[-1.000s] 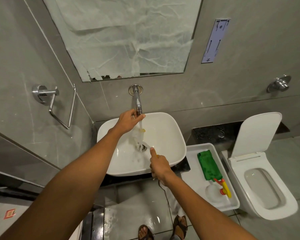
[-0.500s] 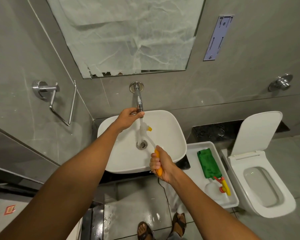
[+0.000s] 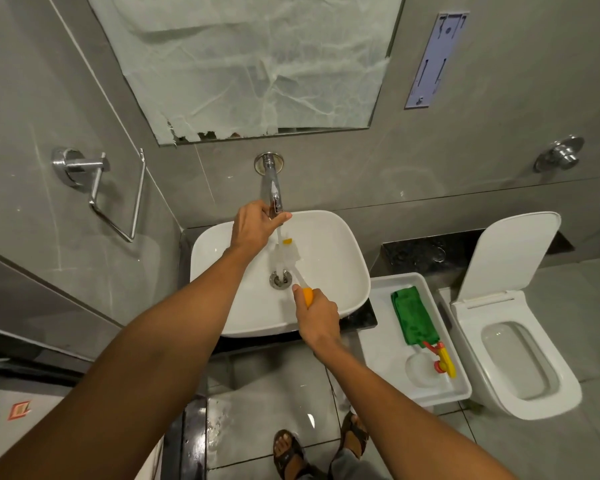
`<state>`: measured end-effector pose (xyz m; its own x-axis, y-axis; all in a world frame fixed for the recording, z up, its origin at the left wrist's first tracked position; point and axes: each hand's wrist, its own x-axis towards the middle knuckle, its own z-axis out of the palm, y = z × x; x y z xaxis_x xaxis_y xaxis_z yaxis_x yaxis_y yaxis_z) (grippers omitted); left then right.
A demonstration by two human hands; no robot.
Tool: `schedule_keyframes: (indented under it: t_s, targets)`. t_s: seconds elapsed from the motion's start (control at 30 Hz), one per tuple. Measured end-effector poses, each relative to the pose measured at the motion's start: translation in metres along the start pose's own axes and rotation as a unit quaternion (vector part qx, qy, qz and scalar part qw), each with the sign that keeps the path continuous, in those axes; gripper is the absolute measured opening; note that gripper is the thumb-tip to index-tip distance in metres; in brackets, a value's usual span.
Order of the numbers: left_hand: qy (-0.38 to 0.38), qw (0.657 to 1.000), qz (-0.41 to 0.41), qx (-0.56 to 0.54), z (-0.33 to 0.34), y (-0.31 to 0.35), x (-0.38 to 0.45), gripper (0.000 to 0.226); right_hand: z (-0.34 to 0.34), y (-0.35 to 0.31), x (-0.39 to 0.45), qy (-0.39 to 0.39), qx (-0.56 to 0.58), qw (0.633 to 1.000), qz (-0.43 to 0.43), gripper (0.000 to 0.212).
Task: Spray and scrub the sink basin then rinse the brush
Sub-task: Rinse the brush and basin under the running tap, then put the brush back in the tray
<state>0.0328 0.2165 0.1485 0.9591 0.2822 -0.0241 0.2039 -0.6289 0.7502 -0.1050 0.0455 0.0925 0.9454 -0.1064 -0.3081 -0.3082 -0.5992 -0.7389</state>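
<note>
Fingers of right hand [image 3: 317,315] wrapped round orange-handled white bristle brush [image 3: 286,252] under running chrome wall tap [image 3: 272,188]; left hand [image 3: 253,226] fingers gripping tap end, above white ceramic sink basin [image 3: 336,258].

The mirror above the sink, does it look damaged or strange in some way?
Yes. The mirror is almost wholly covered by a wrinkled whitish film, and its lower left edge is torn and ragged, leaving bare glass in a strip along the bottom. The film looks unfinished or peeling rather than clean.
</note>
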Motion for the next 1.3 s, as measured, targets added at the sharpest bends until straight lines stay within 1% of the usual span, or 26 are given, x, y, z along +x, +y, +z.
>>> schedule_keyframes:
  t_s: [0.07,0.17,0.33,0.4,0.47,0.53,0.57,0.63,0.73,0.83,0.97,1.03,1.07,1.13,1.17,1.23,1.3]
  targets:
    - [0.035,0.999,0.004,0.036,0.01,0.003,-0.005,0.048,0.001,-0.001,0.001,0.007,-0.015,1.0,-0.004,0.058]
    - [0.071,0.996,-0.007,0.046,0.024,0.006,-0.01,0.05,0.004,-0.003,0.003,0.015,-0.017,1.0,-0.008,0.057]
    - [0.086,0.995,0.006,0.058,0.024,0.001,-0.012,0.051,0.004,0.003,0.007,0.006,0.019,1.0,-0.01,0.059]
    - [0.09,0.995,-0.006,0.045,0.024,-0.002,-0.017,0.056,-0.001,0.011,0.008,0.005,0.049,0.999,-0.009,0.06]
    - [0.087,0.995,-0.035,0.027,0.029,-0.006,-0.025,0.071,-0.011,0.024,0.009,0.02,0.07,0.997,-0.01,0.059]
    - [0.079,0.994,-0.075,0.02,0.04,-0.009,-0.035,0.09,-0.027,0.042,0.012,0.052,0.075,0.996,-0.015,0.057]
    - [0.072,0.993,-0.092,0.023,0.046,-0.012,-0.041,0.096,-0.037,0.052,0.014,0.067,0.075,0.995,-0.016,0.057]
    - [0.043,0.993,-0.108,0.033,0.065,-0.013,-0.05,0.097,-0.058,0.074,0.017,0.101,0.081,0.992,-0.012,0.054]
    - [-0.017,0.994,-0.106,0.037,0.096,-0.004,-0.06,0.094,-0.085,0.104,0.021,0.153,0.117,0.981,0.006,0.047]
    - [-0.055,0.996,-0.051,0.049,0.132,0.014,-0.067,0.085,-0.105,0.14,0.025,0.168,0.159,0.972,0.042,0.042]
    - [-0.06,0.993,0.075,0.063,0.181,0.033,-0.074,0.079,-0.116,0.186,0.033,0.165,0.143,0.971,0.093,0.042]
    - [-0.07,0.988,0.115,0.08,0.207,0.039,-0.074,0.084,-0.116,0.208,0.041,0.161,0.131,0.973,0.102,0.043]
    - [-0.085,0.984,0.127,0.091,0.217,0.04,-0.074,0.089,-0.114,0.219,0.043,0.154,0.126,0.974,0.109,0.048]
    - [-0.111,0.977,0.147,0.109,0.239,0.039,-0.072,0.096,-0.107,0.245,0.051,0.131,0.113,0.976,0.135,0.063]
    - [-0.119,0.972,0.162,0.121,0.249,0.036,-0.07,0.098,-0.103,0.257,0.056,0.117,0.102,0.977,0.149,0.067]
    - [-0.126,0.963,0.186,0.15,0.262,0.029,-0.069,0.103,-0.094,0.274,0.065,0.087,0.075,0.979,0.169,0.067]
    - [-0.127,0.955,0.199,0.182,0.274,0.023,-0.07,0.106,-0.084,0.287,0.076,0.057,0.046,0.981,0.179,0.062]
